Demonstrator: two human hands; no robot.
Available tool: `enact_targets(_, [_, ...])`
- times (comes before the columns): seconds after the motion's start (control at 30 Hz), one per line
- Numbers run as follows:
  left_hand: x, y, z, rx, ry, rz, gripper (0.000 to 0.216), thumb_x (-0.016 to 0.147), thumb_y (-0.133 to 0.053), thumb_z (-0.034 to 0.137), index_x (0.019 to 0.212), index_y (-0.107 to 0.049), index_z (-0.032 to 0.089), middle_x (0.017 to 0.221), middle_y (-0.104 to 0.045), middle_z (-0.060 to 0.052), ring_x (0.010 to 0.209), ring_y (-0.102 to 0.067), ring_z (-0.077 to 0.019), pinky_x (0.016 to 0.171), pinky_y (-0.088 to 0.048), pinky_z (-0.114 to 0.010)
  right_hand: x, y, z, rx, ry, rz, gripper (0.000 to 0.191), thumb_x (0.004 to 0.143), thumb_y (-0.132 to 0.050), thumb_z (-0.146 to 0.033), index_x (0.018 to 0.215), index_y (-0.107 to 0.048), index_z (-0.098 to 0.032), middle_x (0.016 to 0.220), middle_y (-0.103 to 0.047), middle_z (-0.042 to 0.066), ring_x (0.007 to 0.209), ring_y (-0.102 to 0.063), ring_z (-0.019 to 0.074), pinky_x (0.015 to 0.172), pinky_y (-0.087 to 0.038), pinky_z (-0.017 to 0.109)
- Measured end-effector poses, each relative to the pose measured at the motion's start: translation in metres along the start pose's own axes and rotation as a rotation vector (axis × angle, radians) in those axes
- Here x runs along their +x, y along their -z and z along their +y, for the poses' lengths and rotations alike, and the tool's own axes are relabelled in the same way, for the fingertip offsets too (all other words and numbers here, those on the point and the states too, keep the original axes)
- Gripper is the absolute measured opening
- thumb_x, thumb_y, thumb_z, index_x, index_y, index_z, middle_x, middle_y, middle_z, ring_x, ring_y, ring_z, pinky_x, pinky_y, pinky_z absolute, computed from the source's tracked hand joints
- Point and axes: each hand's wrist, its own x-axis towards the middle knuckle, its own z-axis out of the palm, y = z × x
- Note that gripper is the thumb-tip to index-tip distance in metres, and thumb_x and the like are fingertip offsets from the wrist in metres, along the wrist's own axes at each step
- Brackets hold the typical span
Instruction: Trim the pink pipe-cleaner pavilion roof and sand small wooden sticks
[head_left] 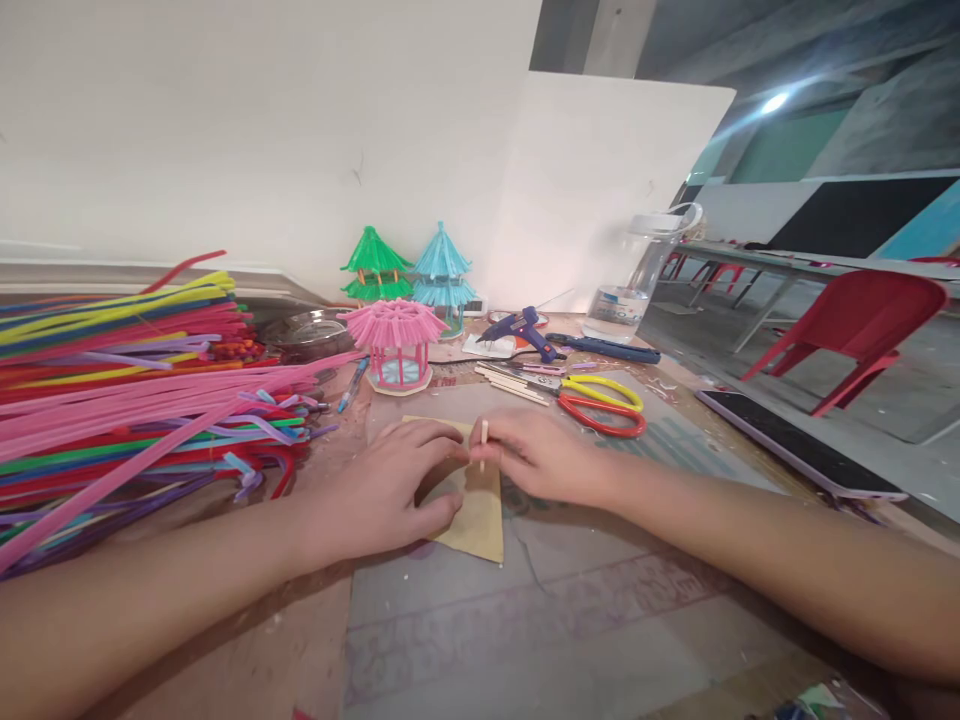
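Between the thumb and fingers of my right hand is a short wooden stick, held upright over a tan piece of card. My left hand lies over the card's left part, fingers apart and thumb stretched out, its fingertips close to the stick. Whether the stick's lower end touches the card I cannot tell. Just beyond the hands stands a small pink pavilion made of fuzzy stems on a card base. A green pavilion and a light blue pavilion stand behind it.
Bundles of coloured pipe cleaners cover the left side. Loose wooden sticks, scissors with yellow and red handles, a blue glue gun and a water jug sit beyond my right hand. A phone lies at the right edge.
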Motion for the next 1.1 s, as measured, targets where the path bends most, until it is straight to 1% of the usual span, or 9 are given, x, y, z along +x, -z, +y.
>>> enact_targets(0.1, [0.001,0.0,0.0,-0.008,-0.021,-0.01,0.023,0.083,-0.057,0.024,0.105,-0.062,0.019,0.119,-0.063,-0.007,0.117,-0.054,-0.026,0.102,-0.044,-0.04,0.0,0.0,-0.002,0.072,0.052,-0.082,0.019,0.096,-0.049,-0.02,0.078,-0.056,-0.019,0.071,-0.063,0.001,0.065,-0.057,0.0138,0.062,-0.04,0.023])
enact_targets(0.27, [0.0,-0.001,-0.001,-0.025,0.015,-0.006,0.033,0.085,-0.058,0.029,0.116,-0.059,0.02,0.13,-0.058,-0.009,0.122,-0.051,-0.0279,0.105,-0.041,-0.044,0.003,0.002,0.007,-0.122,-0.079,0.041,0.017,0.094,-0.049,-0.017,0.079,-0.057,-0.018,0.072,-0.062,0.003,0.069,-0.057,0.017,0.064,-0.039,0.026])
enact_targets(0.43, [0.001,0.001,0.0,-0.01,-0.018,-0.015,0.025,0.082,-0.058,0.022,0.107,-0.061,0.02,0.118,-0.063,-0.007,0.116,-0.054,-0.0265,0.102,-0.043,-0.041,0.002,0.001,0.004,0.077,0.017,-0.064,0.02,0.096,-0.048,-0.021,0.077,-0.055,-0.019,0.07,-0.062,0.001,0.066,-0.058,0.0148,0.062,-0.041,0.024])
enact_targets(0.57, [0.001,0.0,0.0,-0.026,0.003,-0.011,0.032,0.085,-0.058,0.027,0.116,-0.06,0.019,0.128,-0.059,-0.009,0.121,-0.051,-0.0283,0.104,-0.041,-0.045,0.004,0.001,0.008,-0.108,-0.072,0.029,0.019,0.094,-0.049,-0.02,0.077,-0.056,-0.018,0.072,-0.063,0.004,0.07,-0.058,0.0184,0.064,-0.04,0.027])
enact_targets(0.63, [0.001,0.001,0.0,-0.023,0.005,-0.018,0.032,0.084,-0.058,0.026,0.115,-0.06,0.019,0.129,-0.059,-0.009,0.121,-0.052,-0.0282,0.104,-0.041,-0.044,0.004,0.001,0.007,-0.06,-0.107,0.044,0.02,0.095,-0.047,-0.02,0.077,-0.055,-0.018,0.07,-0.062,0.003,0.068,-0.057,0.0173,0.062,-0.04,0.026])
enact_targets(0.7, [0.001,0.002,0.001,-0.011,-0.013,-0.029,0.027,0.082,-0.058,0.022,0.108,-0.062,0.02,0.121,-0.062,-0.007,0.117,-0.054,-0.0272,0.102,-0.043,-0.042,0.004,0.001,0.004,0.111,-0.058,-0.044,0.02,0.096,-0.045,-0.021,0.078,-0.055,-0.019,0.068,-0.062,0.001,0.064,-0.057,0.0144,0.06,-0.04,0.023])
enact_targets(0.77, [0.001,0.002,0.002,-0.002,-0.028,-0.029,0.024,0.082,-0.057,0.021,0.105,-0.062,0.019,0.116,-0.064,-0.007,0.114,-0.055,-0.0266,0.1,-0.044,-0.042,0.004,0.001,0.002,0.145,0.004,-0.118,0.019,0.095,-0.048,-0.021,0.077,-0.055,-0.019,0.07,-0.062,0.0,0.064,-0.057,0.0139,0.061,-0.041,0.023])
enact_targets(0.93, [0.001,0.002,0.001,-0.02,0.002,-0.026,0.034,0.084,-0.058,0.026,0.116,-0.06,0.018,0.13,-0.058,-0.009,0.122,-0.051,-0.0284,0.105,-0.041,-0.045,0.005,0.001,0.007,-0.111,-0.096,0.037,0.018,0.094,-0.049,-0.019,0.078,-0.056,-0.018,0.07,-0.061,0.003,0.07,-0.056,0.0175,0.064,-0.039,0.026])
enact_targets(1.1, [0.001,0.002,0.003,-0.025,-0.031,-0.033,0.023,0.08,-0.057,0.02,0.103,-0.062,0.019,0.116,-0.063,-0.007,0.116,-0.054,-0.027,0.101,-0.044,-0.042,0.002,0.001,-0.002,0.071,0.038,-0.115,0.02,0.095,-0.048,-0.019,0.076,-0.054,-0.019,0.069,-0.061,0.0,0.067,-0.056,0.0146,0.063,-0.041,0.024])
